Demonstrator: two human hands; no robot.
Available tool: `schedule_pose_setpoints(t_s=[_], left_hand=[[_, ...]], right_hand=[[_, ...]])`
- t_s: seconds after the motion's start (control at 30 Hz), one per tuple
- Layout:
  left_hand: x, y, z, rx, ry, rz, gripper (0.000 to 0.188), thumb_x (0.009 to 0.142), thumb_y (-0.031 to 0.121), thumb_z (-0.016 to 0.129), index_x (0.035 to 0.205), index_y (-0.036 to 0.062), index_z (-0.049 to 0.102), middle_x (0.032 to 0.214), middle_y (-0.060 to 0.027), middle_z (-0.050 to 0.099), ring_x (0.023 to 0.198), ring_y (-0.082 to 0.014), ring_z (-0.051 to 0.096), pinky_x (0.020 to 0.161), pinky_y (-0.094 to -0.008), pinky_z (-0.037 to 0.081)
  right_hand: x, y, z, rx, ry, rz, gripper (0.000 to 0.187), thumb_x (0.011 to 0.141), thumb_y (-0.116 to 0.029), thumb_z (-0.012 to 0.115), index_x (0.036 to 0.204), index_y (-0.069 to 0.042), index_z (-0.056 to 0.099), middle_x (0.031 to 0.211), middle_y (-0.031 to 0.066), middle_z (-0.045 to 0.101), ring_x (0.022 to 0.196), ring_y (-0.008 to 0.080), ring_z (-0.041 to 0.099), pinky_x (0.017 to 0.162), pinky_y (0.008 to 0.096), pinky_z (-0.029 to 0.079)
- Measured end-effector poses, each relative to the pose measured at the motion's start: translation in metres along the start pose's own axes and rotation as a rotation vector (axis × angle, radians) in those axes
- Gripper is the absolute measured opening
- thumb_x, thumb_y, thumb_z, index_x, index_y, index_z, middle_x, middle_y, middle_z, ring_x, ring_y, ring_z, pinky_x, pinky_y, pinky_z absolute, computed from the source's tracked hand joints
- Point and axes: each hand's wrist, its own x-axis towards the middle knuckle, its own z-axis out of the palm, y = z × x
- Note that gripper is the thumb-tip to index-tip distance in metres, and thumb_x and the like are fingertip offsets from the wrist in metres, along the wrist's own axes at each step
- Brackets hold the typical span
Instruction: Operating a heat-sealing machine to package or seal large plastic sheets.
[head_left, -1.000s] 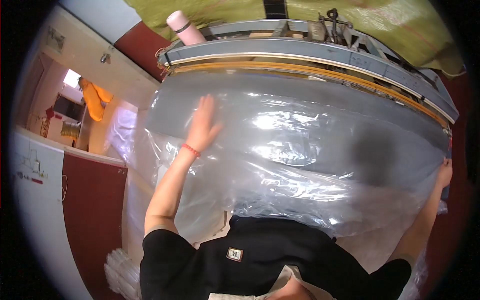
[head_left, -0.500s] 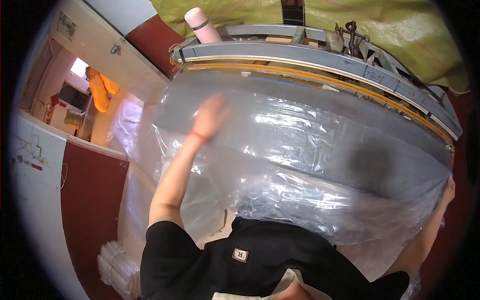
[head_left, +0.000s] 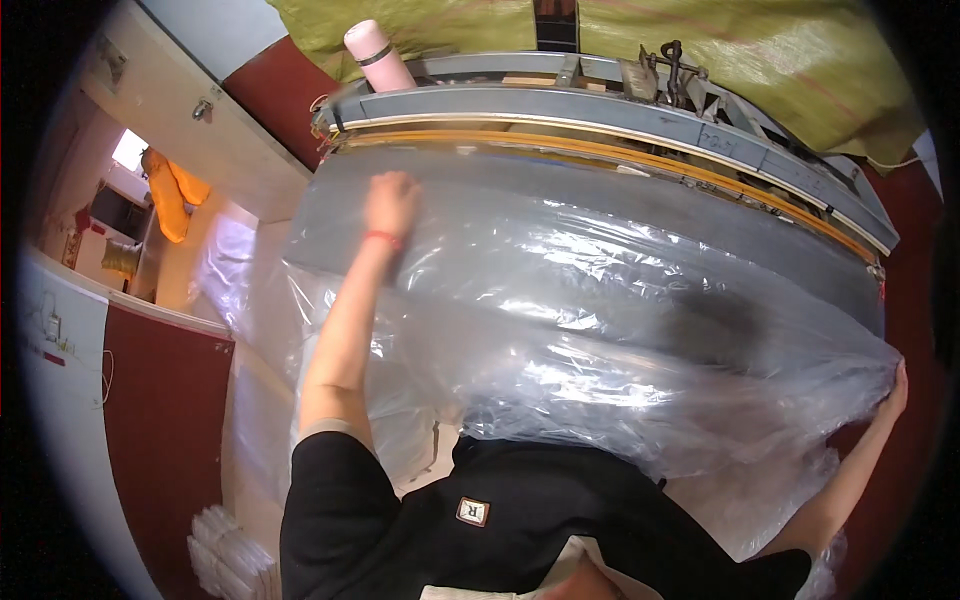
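A large clear plastic sheet (head_left: 600, 330) lies crumpled over a grey table (head_left: 700, 225). My left hand (head_left: 390, 200), with a red band at the wrist, rests with curled fingers on the sheet near the table's far left corner. My right hand (head_left: 893, 385) grips the sheet's edge at the far right, off the table's side. My black-sleeved arms come in from below.
A grey metal frame with a yellow strip (head_left: 600, 110) runs along the table's far edge. A pink bottle (head_left: 375, 55) stands on it at left. Green cloth (head_left: 750, 50) hangs behind. A stack of white sheets (head_left: 230, 555) lies on the floor at lower left.
My left hand has slid up the sheet toward the table's far edge, fingers curling in. My right hand has stayed on the sheet's right edge.
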Motion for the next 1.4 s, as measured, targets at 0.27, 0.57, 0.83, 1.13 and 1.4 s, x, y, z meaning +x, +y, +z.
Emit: schedule_pose_setpoints(t_s=[0.27,0.57,0.83,1.13,1.4], left_hand=[[0.041,-0.034,0.015,-0.820,0.249,-0.574,0.016,0.081,0.013,0.044,0.067,0.0052,0.045,0.060,-0.0019,0.043,0.057,-0.0132,0.042,0.052,-0.0277,0.037],[0.087,-0.118,0.082,-0.692,0.393,-0.450,0.021,0.081,0.019,0.052,0.065,0.0063,0.046,0.057,0.0021,0.043,0.052,-0.0078,0.037,0.047,-0.0230,0.032],[0.091,-0.130,0.086,-0.813,0.439,-0.379,0.020,0.080,0.017,0.055,0.065,0.0075,0.047,0.061,0.0025,0.044,0.053,-0.0080,0.038,0.049,-0.0209,0.032],[0.087,-0.095,0.059,-1.122,0.343,-0.659,0.023,0.081,0.012,0.040,0.082,-0.0024,0.058,0.076,-0.0085,0.057,0.064,-0.0147,0.054,0.058,-0.0263,0.046],[0.061,-0.110,-0.010,-0.471,-0.244,-0.480,0.047,0.086,0.047,0.043,0.060,0.0092,0.048,0.051,0.0055,0.037,0.045,-0.0049,0.031,0.042,-0.0221,0.024]], right_hand=[[-0.031,-0.034,0.163,-0.894,0.356,-0.304,0.028,0.080,-0.026,0.043,0.087,-0.012,0.066,0.083,0.0106,0.063,0.073,0.0205,0.058,0.067,0.0325,0.044],[0.054,0.060,0.226,-0.214,0.141,-0.386,0.024,0.076,-0.025,0.061,0.082,-0.002,0.058,0.070,0.0064,0.058,0.067,0.0120,0.053,0.066,0.0268,0.042],[0.050,0.054,0.241,-0.449,0.343,-0.522,0.024,0.074,-0.024,0.064,0.075,-0.002,0.057,0.072,0.0084,0.059,0.069,0.0170,0.056,0.070,0.0288,0.043],[0.035,0.037,0.239,-0.001,0.130,-0.360,0.011,0.079,-0.014,0.052,0.079,-0.004,0.049,0.069,0.0077,0.054,0.052,0.0126,0.052,0.044,0.0247,0.044],[0.003,0.002,0.212,-0.536,0.108,-0.633,0.027,0.076,-0.023,0.063,0.089,0.000,0.061,0.086,0.0072,0.060,0.077,0.0133,0.055,0.073,0.0245,0.042]])
